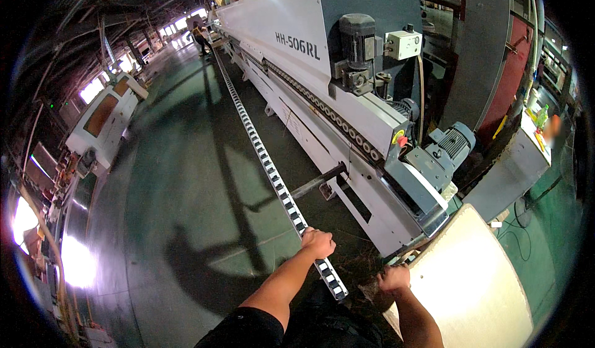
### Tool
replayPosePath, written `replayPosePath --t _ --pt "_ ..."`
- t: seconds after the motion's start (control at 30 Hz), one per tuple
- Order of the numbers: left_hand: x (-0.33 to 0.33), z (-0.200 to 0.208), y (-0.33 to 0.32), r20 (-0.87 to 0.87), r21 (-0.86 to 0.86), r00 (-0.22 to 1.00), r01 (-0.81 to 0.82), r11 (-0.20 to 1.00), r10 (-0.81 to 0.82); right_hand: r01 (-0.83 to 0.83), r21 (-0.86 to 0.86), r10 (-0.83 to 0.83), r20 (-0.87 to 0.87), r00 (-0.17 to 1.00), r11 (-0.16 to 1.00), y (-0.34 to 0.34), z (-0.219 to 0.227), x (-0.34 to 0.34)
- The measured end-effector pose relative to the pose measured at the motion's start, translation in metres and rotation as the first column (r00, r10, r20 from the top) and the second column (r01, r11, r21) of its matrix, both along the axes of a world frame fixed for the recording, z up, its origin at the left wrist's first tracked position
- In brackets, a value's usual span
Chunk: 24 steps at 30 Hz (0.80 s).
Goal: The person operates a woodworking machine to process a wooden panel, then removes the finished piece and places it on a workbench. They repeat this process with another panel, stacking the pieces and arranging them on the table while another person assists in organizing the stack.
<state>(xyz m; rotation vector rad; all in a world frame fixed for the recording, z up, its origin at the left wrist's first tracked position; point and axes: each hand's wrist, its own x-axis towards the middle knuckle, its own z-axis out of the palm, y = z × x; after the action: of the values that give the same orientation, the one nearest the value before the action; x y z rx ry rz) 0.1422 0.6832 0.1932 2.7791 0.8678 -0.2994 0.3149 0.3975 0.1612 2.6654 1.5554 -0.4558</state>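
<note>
My left hand [318, 243] is closed around the near part of a long, narrow roller rail [271, 169], white with black gaps, which stretches far up along the machine. The rail's near end sticks out just past my fingers. To the right, my right hand [395, 278] is closed at the left edge of a large pale board [477, 280], close to the machine's near corner. My fingertips there are partly hidden. Beside both hands stands a long white and grey machine [347, 125] with a row of round pads along its side.
A support arm [313, 182] juts from the machine under the rail. Motors [455, 142] and a red button [403, 141] sit at its near end. Another white machine [102, 123] stands left across the green floor. Far off, a person [201, 38] stands near the rail's other end.
</note>
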Motion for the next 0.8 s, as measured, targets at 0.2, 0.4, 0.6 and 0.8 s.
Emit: replayPosePath --t 0.2,0.4,0.6,0.8 --pt "0.001 0.009 -0.001 -0.028 -0.028 1.0 -0.008 1.0 0.007 -0.012 -0.023 0.012 0.001 1.0 1.0 0.001 0.004 -0.001" --pt "-0.001 0.002 -0.001 -0.008 -0.027 1.0 -0.016 0.999 0.016 -0.021 -0.055 0.021 0.002 1.0 0.998 0.003 0.007 -0.001" --pt "-0.001 0.0 0.001 -0.011 -0.024 1.0 -0.007 1.0 0.007 -0.02 -0.034 0.02 0.015 1.0 0.999 0.002 0.005 -0.001" --pt "-0.001 0.005 -0.001 -0.015 -0.039 1.0 -0.011 0.999 0.01 -0.018 -0.073 0.02 0.027 0.999 0.997 0.001 0.002 -0.001"
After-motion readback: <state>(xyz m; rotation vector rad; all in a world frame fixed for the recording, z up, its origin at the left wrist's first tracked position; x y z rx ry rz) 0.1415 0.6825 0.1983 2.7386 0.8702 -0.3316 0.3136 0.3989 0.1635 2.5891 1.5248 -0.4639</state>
